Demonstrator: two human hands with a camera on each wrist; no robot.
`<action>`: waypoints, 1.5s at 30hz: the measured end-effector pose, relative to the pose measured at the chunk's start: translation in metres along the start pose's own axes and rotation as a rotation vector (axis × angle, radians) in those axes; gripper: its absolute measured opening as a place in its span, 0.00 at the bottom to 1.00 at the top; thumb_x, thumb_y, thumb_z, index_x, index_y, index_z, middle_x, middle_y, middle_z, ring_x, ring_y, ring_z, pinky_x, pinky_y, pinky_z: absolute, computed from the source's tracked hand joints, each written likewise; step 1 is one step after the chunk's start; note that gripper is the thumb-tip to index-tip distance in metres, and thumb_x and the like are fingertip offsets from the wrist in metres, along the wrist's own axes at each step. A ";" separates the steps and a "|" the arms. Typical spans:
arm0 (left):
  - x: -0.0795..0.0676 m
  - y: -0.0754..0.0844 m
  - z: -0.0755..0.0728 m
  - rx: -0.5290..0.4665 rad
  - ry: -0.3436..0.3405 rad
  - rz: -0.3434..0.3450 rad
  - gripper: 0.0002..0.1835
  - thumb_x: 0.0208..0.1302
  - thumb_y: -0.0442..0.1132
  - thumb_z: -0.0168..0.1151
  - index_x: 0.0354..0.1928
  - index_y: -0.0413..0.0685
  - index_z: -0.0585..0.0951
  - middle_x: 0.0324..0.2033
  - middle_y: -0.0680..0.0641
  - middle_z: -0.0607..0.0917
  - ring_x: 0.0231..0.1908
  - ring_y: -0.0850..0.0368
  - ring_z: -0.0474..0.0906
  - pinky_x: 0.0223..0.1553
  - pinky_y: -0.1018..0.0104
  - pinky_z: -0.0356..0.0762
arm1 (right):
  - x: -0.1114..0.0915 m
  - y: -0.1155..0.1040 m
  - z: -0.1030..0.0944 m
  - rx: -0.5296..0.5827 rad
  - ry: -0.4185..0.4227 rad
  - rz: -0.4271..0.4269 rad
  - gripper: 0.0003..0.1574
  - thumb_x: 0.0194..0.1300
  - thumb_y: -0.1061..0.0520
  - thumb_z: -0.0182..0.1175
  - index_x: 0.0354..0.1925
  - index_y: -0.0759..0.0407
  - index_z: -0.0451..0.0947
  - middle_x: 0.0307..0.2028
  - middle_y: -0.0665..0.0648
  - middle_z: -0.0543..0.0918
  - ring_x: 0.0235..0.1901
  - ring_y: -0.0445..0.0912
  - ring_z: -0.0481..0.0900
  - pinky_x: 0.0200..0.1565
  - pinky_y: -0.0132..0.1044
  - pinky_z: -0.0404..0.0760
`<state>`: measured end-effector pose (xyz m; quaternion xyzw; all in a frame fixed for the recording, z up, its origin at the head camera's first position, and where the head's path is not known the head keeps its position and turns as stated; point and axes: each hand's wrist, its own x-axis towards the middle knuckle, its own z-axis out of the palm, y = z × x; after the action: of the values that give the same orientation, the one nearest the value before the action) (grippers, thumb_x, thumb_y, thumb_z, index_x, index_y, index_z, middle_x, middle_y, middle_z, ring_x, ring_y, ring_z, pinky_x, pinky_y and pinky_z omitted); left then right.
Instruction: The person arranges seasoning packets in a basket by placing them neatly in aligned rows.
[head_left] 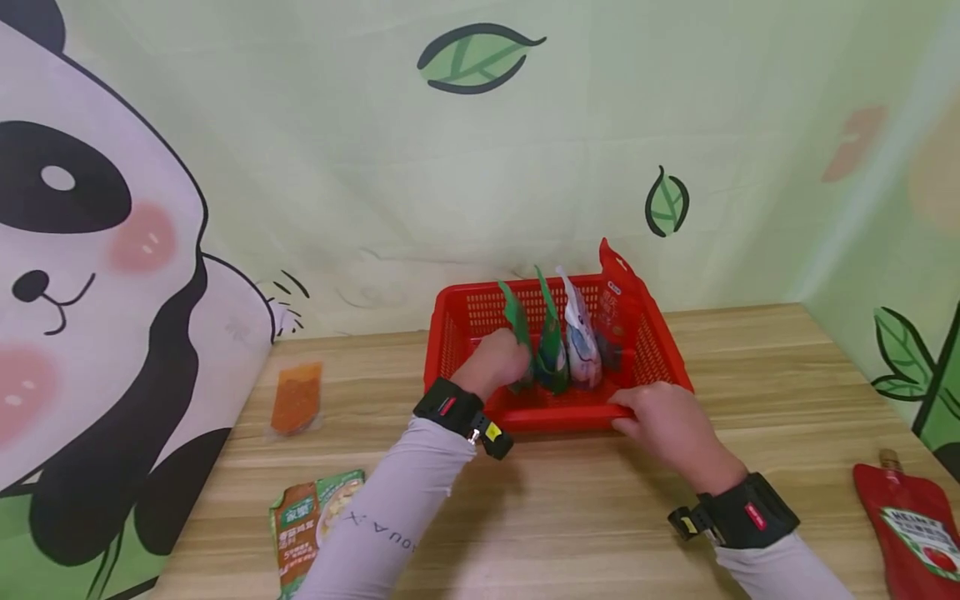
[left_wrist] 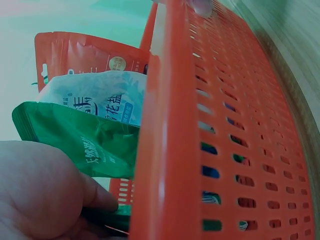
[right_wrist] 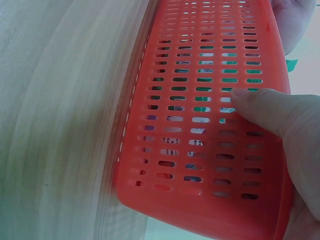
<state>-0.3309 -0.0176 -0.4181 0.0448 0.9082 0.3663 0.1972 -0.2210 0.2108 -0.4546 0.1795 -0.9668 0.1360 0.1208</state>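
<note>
A red plastic basket [head_left: 555,419] stands on the wooden table against the backdrop. My left hand [head_left: 495,360] reaches over its front rim and pinches the leftmost green packet [head_left: 516,312], which is mostly hidden by the hand in the left wrist view. Beside it, upright in a row, stand a second green packet [left_wrist: 85,140], a white bag of salt [left_wrist: 100,95] and a red pouch [head_left: 617,312]. My right hand [head_left: 671,421] grips the basket's front rim near the right corner. In the right wrist view its thumb [right_wrist: 257,106] presses on the slotted outer wall.
On the left of the table lie an orange packet [head_left: 297,398] and a brown and green seasoning packet [head_left: 300,529], partly covered by the left sleeve. A red Heinz ketchup pouch [head_left: 911,525] lies at the right edge. A printed cloth [head_left: 337,167] hangs behind the basket.
</note>
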 end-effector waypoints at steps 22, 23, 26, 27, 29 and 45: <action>-0.006 -0.001 0.002 0.053 0.020 0.020 0.17 0.79 0.44 0.50 0.39 0.39 0.82 0.31 0.40 0.86 0.42 0.40 0.86 0.33 0.65 0.75 | 0.005 -0.004 0.001 0.010 0.009 -0.001 0.16 0.54 0.54 0.79 0.42 0.54 0.90 0.33 0.55 0.91 0.31 0.47 0.86 0.42 0.49 0.88; -0.007 -0.002 0.002 0.053 0.015 0.026 0.17 0.79 0.45 0.50 0.40 0.40 0.83 0.32 0.40 0.87 0.42 0.40 0.86 0.34 0.64 0.75 | 0.005 -0.004 0.001 0.010 0.009 0.002 0.16 0.54 0.54 0.79 0.42 0.54 0.90 0.33 0.55 0.91 0.31 0.47 0.86 0.42 0.49 0.88; -0.010 -0.007 0.000 0.073 0.010 0.052 0.15 0.77 0.46 0.53 0.40 0.42 0.83 0.32 0.41 0.87 0.39 0.43 0.85 0.35 0.65 0.75 | 0.005 -0.004 0.001 0.014 0.004 0.011 0.17 0.54 0.54 0.79 0.43 0.54 0.90 0.34 0.55 0.91 0.32 0.47 0.86 0.43 0.50 0.88; -0.011 -0.009 -0.001 0.086 0.015 0.063 0.15 0.76 0.47 0.55 0.40 0.44 0.82 0.32 0.41 0.88 0.37 0.45 0.84 0.34 0.65 0.75 | 0.005 -0.004 0.001 0.015 0.002 0.014 0.17 0.54 0.54 0.79 0.43 0.54 0.90 0.34 0.55 0.91 0.32 0.48 0.86 0.43 0.50 0.88; -0.016 -0.012 -0.004 0.110 0.025 0.071 0.14 0.75 0.48 0.57 0.39 0.45 0.82 0.29 0.43 0.87 0.32 0.49 0.83 0.32 0.67 0.74 | 0.005 -0.005 0.002 0.019 -0.003 0.014 0.17 0.54 0.54 0.79 0.43 0.54 0.90 0.34 0.55 0.91 0.32 0.47 0.86 0.44 0.50 0.88; -0.067 -0.051 0.007 0.591 0.213 0.410 0.27 0.70 0.67 0.54 0.41 0.50 0.83 0.21 0.54 0.78 0.24 0.60 0.75 0.27 0.69 0.74 | 0.001 -0.003 0.001 0.013 -0.004 0.010 0.17 0.53 0.55 0.79 0.43 0.55 0.90 0.32 0.54 0.90 0.30 0.46 0.85 0.40 0.47 0.88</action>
<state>-0.2636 -0.0654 -0.4360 0.2424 0.9623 0.1230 0.0029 -0.2206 0.2077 -0.4548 0.1755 -0.9671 0.1423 0.1172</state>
